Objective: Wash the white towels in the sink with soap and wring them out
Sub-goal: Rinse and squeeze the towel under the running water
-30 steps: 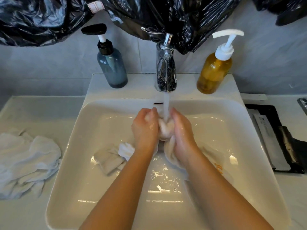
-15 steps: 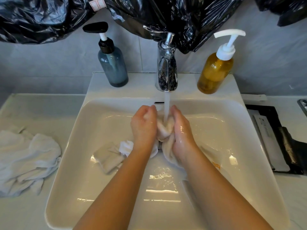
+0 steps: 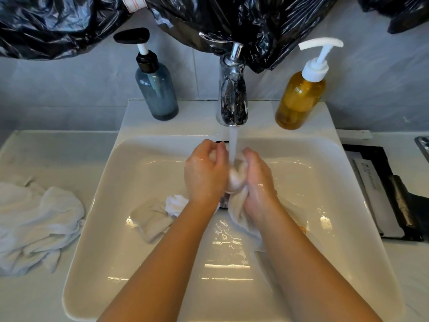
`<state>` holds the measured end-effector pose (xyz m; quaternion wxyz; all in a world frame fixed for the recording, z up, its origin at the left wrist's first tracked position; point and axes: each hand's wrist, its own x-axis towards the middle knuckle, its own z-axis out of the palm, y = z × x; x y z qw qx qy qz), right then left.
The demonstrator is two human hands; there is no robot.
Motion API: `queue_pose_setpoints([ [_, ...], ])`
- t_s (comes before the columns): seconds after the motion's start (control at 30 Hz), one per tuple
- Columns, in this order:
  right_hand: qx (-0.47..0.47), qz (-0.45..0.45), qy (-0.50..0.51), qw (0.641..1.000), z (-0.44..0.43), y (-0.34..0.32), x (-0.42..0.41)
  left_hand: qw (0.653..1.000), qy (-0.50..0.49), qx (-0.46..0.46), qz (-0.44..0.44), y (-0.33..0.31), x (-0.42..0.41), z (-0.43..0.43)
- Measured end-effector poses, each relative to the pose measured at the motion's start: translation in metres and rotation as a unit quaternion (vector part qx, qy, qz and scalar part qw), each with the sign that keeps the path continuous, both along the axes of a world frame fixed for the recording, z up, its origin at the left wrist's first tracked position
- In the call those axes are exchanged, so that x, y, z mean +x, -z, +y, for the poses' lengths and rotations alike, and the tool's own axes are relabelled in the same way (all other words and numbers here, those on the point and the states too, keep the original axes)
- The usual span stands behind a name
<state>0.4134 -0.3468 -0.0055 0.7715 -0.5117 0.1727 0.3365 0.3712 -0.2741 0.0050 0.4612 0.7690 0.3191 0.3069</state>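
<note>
Fingers (image 3: 217,155) of left hand (image 3: 204,175) and right hand (image 3: 258,182) clench soapy towel (image 3: 239,210) mid-frame under tap stream (image 3: 232,142); slick cloth could slip, splash.

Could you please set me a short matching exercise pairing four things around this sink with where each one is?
Things:
1. blue pump bottle
2. amber pump bottle
3. held towel
4. towel pile

Places:
A. on the counter, left of the sink
B. under the running water
C. right of the tap
D. left of the tap

Pairs: 1-D, 2-C, 3-B, 4-A
</note>
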Motion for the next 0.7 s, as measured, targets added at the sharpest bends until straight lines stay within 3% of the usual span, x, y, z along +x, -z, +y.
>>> queue_pose_setpoints([
  [0.17,0.079,0.029,-0.043,0.996,0.003,0.003,-0.004,0.996,0.026,0.079,0.034,-0.008,-0.006,-0.026],
  [0.23,0.045,0.018,-0.042,0.998,0.008,0.006,-0.007,0.990,0.019,0.105,0.090,-0.007,0.003,-0.016],
  [0.33,-0.048,-0.013,-0.069,0.996,0.011,0.010,-0.003,0.984,0.021,0.038,0.173,-0.003,0.013,0.007],
  [0.4,-0.063,-0.014,-0.073,0.995,0.008,0.009,-0.003,0.989,-0.011,0.009,0.146,-0.002,0.011,0.013],
  [0.53,0.085,0.084,-0.047,0.992,-0.003,-0.002,-0.004,0.998,0.032,0.030,0.043,-0.010,-0.003,-0.009],
  [0.63,0.096,0.076,-0.043,0.992,0.002,-0.009,-0.010,0.990,0.032,0.110,0.081,-0.011,0.000,-0.020],
  [0.7,0.047,0.064,-0.029,0.996,0.007,-0.008,-0.012,0.987,0.029,0.098,0.125,-0.009,0.005,-0.011],
])
